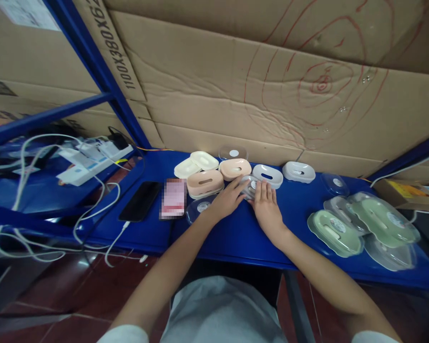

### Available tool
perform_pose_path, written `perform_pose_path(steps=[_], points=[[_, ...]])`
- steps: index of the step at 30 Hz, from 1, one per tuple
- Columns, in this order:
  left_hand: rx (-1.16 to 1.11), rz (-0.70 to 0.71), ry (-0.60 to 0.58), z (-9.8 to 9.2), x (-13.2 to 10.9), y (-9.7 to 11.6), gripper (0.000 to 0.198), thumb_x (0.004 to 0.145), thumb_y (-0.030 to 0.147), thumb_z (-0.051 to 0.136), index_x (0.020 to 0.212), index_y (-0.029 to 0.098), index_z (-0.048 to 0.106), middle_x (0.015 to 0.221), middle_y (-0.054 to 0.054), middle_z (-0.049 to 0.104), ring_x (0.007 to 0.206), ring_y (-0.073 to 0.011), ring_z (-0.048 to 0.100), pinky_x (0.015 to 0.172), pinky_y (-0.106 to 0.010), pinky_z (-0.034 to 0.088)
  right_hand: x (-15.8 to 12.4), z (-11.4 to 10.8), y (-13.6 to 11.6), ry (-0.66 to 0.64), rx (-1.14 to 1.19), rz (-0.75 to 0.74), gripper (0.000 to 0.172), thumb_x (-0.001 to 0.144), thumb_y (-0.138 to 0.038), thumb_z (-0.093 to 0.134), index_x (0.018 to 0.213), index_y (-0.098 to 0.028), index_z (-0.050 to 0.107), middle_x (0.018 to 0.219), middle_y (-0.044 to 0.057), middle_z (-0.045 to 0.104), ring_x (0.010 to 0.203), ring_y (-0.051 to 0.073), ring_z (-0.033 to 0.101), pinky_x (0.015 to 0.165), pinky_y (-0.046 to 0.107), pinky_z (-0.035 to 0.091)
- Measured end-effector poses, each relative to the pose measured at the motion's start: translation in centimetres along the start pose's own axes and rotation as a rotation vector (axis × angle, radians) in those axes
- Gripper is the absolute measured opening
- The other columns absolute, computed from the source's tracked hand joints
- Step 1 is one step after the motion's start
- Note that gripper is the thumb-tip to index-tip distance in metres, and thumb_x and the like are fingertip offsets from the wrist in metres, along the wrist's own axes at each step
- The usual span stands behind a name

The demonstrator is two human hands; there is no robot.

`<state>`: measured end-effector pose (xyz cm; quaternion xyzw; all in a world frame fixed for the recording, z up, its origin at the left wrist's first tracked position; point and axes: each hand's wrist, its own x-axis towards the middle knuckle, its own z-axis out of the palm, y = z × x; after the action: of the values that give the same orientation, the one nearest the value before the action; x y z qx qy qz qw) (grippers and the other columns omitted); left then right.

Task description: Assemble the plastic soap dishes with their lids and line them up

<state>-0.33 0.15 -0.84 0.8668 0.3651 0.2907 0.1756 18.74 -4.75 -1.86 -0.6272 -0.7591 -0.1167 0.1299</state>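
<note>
Between my two hands sits a grey soap dish (249, 186) with a round label on top, partly hidden by my fingers. My left hand (232, 196) holds its left side with bent fingers. My right hand (267, 202) grips its right side, the fingers stretched together along the edge. Just behind it are a peach soap dish (232, 166) and a pale grey soap dish (268, 175). Another peach soap dish (204, 183) stands to the left, a clear lid (196, 209) in front of it.
On the right are several lidded soap dishes, one a green soap dish (338, 233). A whitish soap dish (299, 171) and cream pieces (202, 161) line the back by the cardboard (207, 85). Left lie a black phone (139, 201), a blurred-screen phone (173, 197), cables and a power strip (93, 166).
</note>
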Motion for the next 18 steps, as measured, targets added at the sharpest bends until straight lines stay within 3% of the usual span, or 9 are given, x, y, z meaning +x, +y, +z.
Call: perform_pose_path(steps=[5, 9, 13, 18], points=[[0.008, 0.012, 0.056, 0.1, 0.1, -0.1, 0.049, 0.109, 0.027, 0.053, 0.157, 0.022, 0.052, 0.169, -0.017, 0.041, 0.16, -0.0314, 0.038, 0.132, -0.052, 0.033, 1.5, -1.7, 3.8, -0.114, 0.189, -0.136, 0.072, 0.104, -0.05, 0.058, 0.165, -0.015, 0.042, 0.167, 0.024, 0.044, 0.155, 0.041, 0.041, 0.125, 0.061, 0.039], [0.031, 0.038, 0.079, 0.1, 0.3, 0.1, 0.048, 0.104, 0.025, 0.063, 0.151, 0.023, 0.058, 0.155, -0.016, 0.052, 0.149, -0.0336, 0.05, 0.127, -0.054, 0.04, 2.0, -1.6, 6.7, -0.28, 0.289, -0.109, 0.087, 0.099, -0.055, 0.066, 0.171, -0.025, 0.028, 0.178, 0.021, 0.02, 0.165, 0.043, 0.019, 0.129, 0.065, 0.029], [0.027, 0.027, 0.07, 0.0, 0.3, 0.2, 0.049, 0.1, 0.024, 0.069, 0.148, 0.024, 0.059, 0.156, -0.016, 0.05, 0.149, -0.035, 0.05, 0.126, -0.056, 0.041, 1.6, -0.7, 7.1, -0.302, 0.337, -0.124, 0.088, 0.104, -0.051, 0.058, 0.174, -0.026, 0.012, 0.18, 0.022, 0.003, 0.166, 0.044, 0.006, 0.129, 0.066, 0.027], [0.02, -0.009, 0.011, -0.3, 0.2, 0.5, 0.049, 0.102, 0.022, 0.064, 0.15, 0.023, 0.053, 0.17, -0.017, 0.037, 0.16, -0.0318, 0.038, 0.13, -0.052, 0.035, 1.6, -0.4, 6.8, -0.27, 0.306, -0.168, 0.09, 0.104, -0.052, 0.057, 0.174, -0.024, 0.008, 0.179, 0.025, 0.006, 0.166, 0.043, 0.011, 0.127, 0.066, 0.032]])
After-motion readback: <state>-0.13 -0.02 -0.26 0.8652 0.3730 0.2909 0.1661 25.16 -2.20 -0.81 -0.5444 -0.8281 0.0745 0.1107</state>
